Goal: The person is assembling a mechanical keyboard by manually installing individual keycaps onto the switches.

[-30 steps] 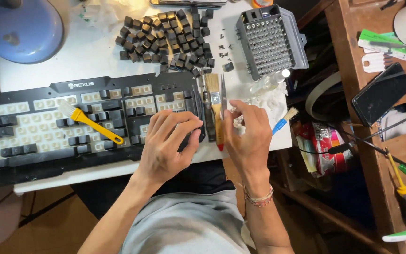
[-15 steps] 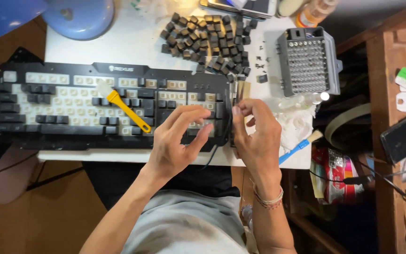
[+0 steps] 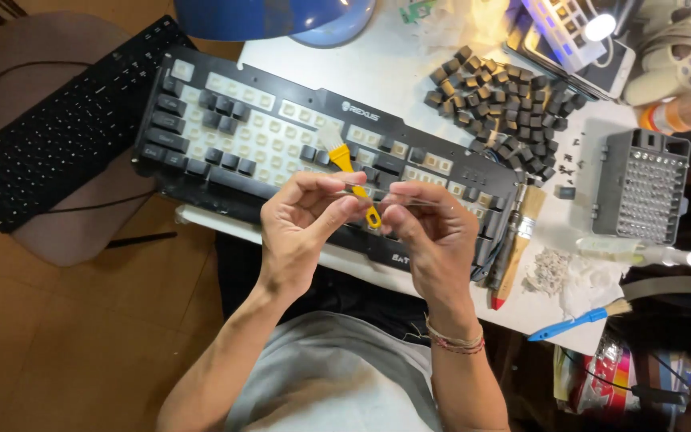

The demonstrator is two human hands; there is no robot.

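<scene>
Hands meet above your keyboard (image 3: 281, 152): your left hand (image 3: 307, 224) and right hand (image 3: 433, 236) both pinch a thin clear strip (image 3: 373, 194), near the yellow brush (image 3: 345, 164).

White table (image 3: 409, 68) carries black keyboard (image 3: 281, 144) with many caps off, heap of dark keycaps (image 3: 505, 88), grey perforated box (image 3: 641, 188), wooden paintbrush (image 3: 517, 248), blue brush (image 3: 577, 320), crumpled tissue (image 3: 569, 276), phone (image 3: 577, 44), blue lamp base (image 3: 281, 16).
</scene>
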